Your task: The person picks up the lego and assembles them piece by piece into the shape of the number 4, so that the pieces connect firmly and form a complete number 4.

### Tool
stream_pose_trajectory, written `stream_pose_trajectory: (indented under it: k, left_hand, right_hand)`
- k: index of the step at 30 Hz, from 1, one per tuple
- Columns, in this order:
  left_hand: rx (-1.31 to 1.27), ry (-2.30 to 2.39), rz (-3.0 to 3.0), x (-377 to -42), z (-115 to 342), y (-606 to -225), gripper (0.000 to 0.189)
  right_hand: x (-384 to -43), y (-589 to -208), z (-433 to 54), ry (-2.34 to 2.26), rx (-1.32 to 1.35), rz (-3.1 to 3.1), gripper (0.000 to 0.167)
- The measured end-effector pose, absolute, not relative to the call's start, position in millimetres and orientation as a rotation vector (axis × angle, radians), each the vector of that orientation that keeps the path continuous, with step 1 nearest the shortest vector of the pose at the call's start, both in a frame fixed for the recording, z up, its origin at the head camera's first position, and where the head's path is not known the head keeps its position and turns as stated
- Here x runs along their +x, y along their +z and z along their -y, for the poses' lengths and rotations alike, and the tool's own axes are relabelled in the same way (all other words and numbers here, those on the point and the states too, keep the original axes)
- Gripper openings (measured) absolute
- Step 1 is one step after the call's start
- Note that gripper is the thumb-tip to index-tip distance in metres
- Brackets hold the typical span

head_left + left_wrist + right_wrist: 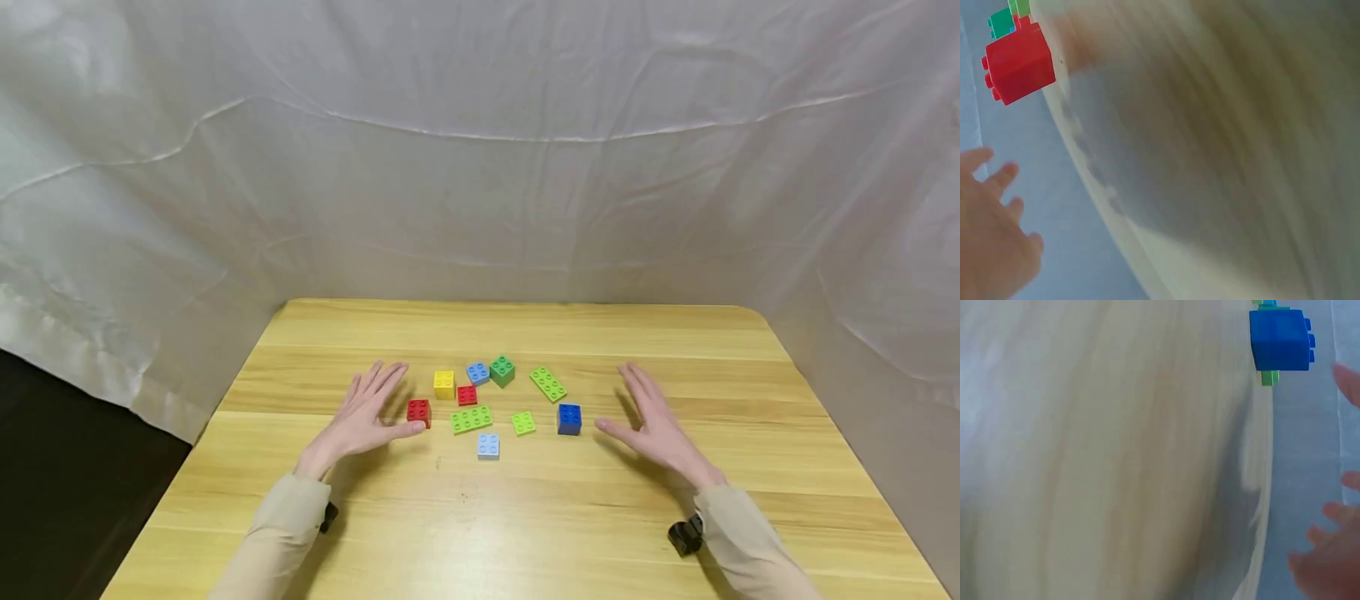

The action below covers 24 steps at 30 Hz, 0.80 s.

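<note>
My left hand (362, 423) has its fingers straight and spread, holding nothing. Its thumb is close to a red brick (418, 412), which also shows as a large red block (1020, 64) in the left wrist view; whether they touch I cannot tell. On the other side, my right hand (654, 425) is likewise spread, its thumb pointing at a dark blue brick (569, 420) a short gap away. Between the hands lie a yellow brick (444, 385), a small red brick (467, 395), a blue brick (477, 373) and a green brick (502, 372).
Nearer the front are a long lime brick (471, 420), a small lime brick (523, 423) and a light blue brick (488, 447). Another long lime brick (548, 384) lies angled behind. Pale sheeting (510, 200) borders the wooden table (480, 533) at the back and sides.
</note>
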<state>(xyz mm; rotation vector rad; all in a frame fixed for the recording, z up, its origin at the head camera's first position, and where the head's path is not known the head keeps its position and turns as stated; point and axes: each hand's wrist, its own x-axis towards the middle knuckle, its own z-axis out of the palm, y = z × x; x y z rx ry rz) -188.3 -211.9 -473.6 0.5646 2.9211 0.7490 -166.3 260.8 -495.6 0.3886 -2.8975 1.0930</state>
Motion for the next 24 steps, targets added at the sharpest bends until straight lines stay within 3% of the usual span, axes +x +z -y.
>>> stream_pose_trajectory:
  k: [4,10,24]
  left_hand:
    - [0.664,0.965,-2.831,-194,212,-478,0.104]
    - [0.628,1.19,-2.624,-201,210,-481,0.087]
    - [0.535,1.413,-2.33,-211,212,-483,0.066]
  right_hand:
    - [-170,-499,-255,1.245,0.489,2.855,0.091]
    - [-175,-503,-252,1.42,0.547,2.811,0.077]
    - [-186,-509,-236,1.611,0.683,2.758,0.063]
